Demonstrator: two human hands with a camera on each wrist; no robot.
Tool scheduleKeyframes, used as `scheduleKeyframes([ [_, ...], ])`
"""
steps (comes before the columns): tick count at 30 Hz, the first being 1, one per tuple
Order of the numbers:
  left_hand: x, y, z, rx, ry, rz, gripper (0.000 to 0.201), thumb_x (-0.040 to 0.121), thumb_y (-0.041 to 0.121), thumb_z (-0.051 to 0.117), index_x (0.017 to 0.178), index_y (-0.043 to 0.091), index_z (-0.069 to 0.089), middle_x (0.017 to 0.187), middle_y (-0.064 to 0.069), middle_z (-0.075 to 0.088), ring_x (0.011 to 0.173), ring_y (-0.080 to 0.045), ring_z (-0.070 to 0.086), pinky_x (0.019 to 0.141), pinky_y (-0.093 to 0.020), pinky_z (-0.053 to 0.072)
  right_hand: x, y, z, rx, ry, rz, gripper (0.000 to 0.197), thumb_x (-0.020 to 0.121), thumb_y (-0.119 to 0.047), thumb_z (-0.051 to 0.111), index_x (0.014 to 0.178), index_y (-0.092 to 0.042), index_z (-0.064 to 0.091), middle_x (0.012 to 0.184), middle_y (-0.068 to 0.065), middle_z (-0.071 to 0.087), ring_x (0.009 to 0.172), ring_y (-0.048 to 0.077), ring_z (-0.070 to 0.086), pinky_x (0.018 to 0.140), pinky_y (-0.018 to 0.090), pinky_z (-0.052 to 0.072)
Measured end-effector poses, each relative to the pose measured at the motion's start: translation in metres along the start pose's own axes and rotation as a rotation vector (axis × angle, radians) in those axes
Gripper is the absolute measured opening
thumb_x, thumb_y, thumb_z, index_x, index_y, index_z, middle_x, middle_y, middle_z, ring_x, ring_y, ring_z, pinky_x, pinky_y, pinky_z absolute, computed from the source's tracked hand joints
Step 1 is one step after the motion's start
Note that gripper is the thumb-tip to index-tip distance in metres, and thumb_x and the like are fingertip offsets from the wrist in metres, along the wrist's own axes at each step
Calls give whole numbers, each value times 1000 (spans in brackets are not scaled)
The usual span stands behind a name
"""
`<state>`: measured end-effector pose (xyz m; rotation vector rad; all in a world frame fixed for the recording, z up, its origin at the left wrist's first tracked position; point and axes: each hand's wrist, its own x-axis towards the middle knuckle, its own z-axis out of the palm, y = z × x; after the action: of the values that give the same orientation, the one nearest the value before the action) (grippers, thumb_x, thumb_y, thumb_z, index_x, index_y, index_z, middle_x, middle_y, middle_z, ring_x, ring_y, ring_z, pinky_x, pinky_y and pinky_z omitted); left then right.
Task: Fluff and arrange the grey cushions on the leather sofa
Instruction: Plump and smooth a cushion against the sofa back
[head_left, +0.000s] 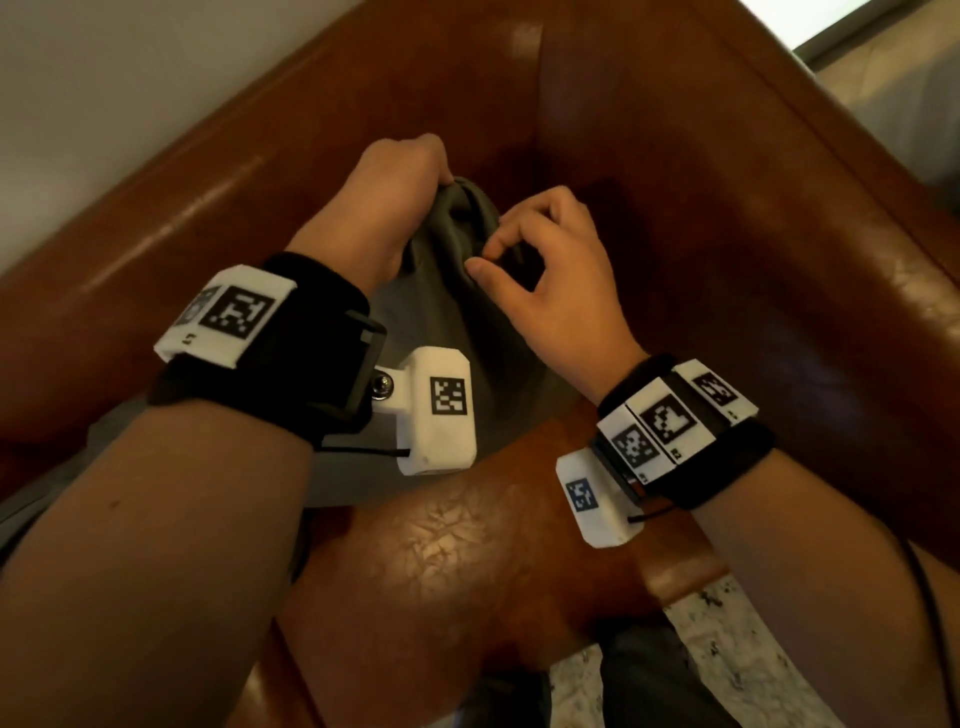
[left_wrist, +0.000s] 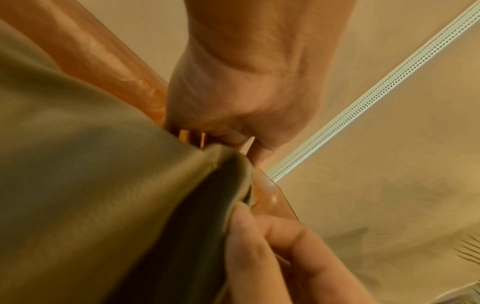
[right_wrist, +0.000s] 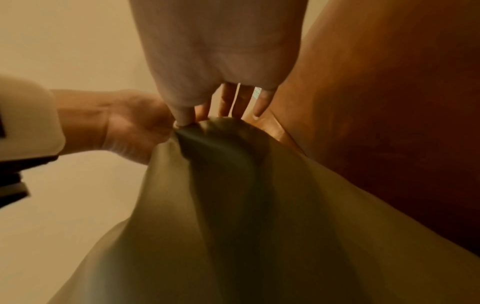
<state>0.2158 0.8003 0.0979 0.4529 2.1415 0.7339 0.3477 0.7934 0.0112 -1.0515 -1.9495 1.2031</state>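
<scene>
A grey cushion stands on end in the corner of the brown leather sofa. My left hand grips its bunched top corner from the left, fingers curled round the fabric. My right hand pinches a fold of the cover just below that corner between thumb and index finger. In the left wrist view the cushion fills the lower left, with the right hand's fingers on its edge. In the right wrist view the thumb touches the cushion's peak, beside the left hand.
The sofa's backrest runs along the left and its armrest along the right, closing in the corner. The seat's front edge lies below my wrists. Speckled floor and a dark trouser leg show at the bottom. More grey fabric lies under my left forearm.
</scene>
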Motion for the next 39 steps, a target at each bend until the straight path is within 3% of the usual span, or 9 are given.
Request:
scheduleKeyframes([
  [3, -2, 5, 1, -79, -9, -24, 6, 83, 13, 51, 81, 13, 45, 78, -6, 37, 72, -24, 40, 63, -39, 33, 1, 0, 2, -30, -21, -15, 18, 83, -38, 72, 86, -22, 65, 104, -6, 49, 104, 16, 49, 91, 41, 44],
  [8, -1, 2, -1, -197, -37, -34, 11, 88, 12, 55, 77, 11, 57, 67, -4, 56, 58, -19, 60, 62, -30, 51, -1, 0, 5, 7, 0, 32, 26, 79, -37, 76, 92, -20, 62, 103, -5, 47, 98, 11, 48, 83, 24, 42],
  [12, 3, -14, -1, -273, -77, -52, 32, 91, 24, 61, 115, 3, 63, 107, -12, 69, 98, -27, 67, 89, -43, 55, 4, -1, 8, 33, 52, 53, 30, 78, -31, 78, 98, -15, 63, 100, -1, 50, 89, 7, 48, 78, 18, 42],
  [16, 0, -16, 1, -266, -100, -62, 58, 81, 38, 65, 127, 4, 57, 126, -12, 63, 116, -29, 60, 98, -47, 49, 5, -1, 15, -27, 75, 44, 13, 85, -24, 70, 95, -16, 71, 96, 1, 50, 91, 18, 53, 79, 36, 48],
  [19, -1, -16, 1, -254, -105, -58, 74, 70, 43, 64, 134, 8, 52, 134, -10, 58, 124, -29, 54, 103, -49, 44, 5, -1, 17, -88, 68, 30, 13, 89, -24, 65, 96, -16, 72, 96, 0, 48, 94, 20, 50, 78, 28, 42],
  [22, -5, -11, 0, -227, -110, 6, 24, 91, 31, 62, 99, 8, 65, 106, -7, 67, 109, -22, 62, 98, -42, 49, 2, -3, 17, 26, 62, 99, 17, 95, -28, 57, 94, -17, 70, 95, -3, 47, 95, 17, 51, 80, 22, 37],
  [26, -7, -17, 1, -223, -125, 60, 25, 96, 22, 58, 73, 13, 61, 70, 0, 64, 73, -14, 65, 77, -34, 56, 0, -9, 15, 150, 114, 192, 9, 91, -30, 64, 84, -24, 67, 92, -7, 46, 97, 15, 52, 84, 22, 41],
  [33, 0, -25, 2, -304, 14, 57, 22, 98, 26, 53, 79, 18, 60, 84, -1, 64, 89, -20, 64, 91, -45, 53, -7, -24, 8, -61, 336, -96, 12, 84, -18, 69, 80, -9, 63, 94, 5, 51, 91, 21, 51, 77, 42, 46],
  [39, 4, -36, 8, -382, 71, 116, 25, 99, 27, 51, 77, 17, 56, 86, -2, 61, 93, -20, 62, 95, -44, 52, 1, -23, 19, 69, 252, 48, 15, 86, -26, 70, 92, -14, 61, 92, -5, 58, 81, 5, 54, 70, 18, 46],
])
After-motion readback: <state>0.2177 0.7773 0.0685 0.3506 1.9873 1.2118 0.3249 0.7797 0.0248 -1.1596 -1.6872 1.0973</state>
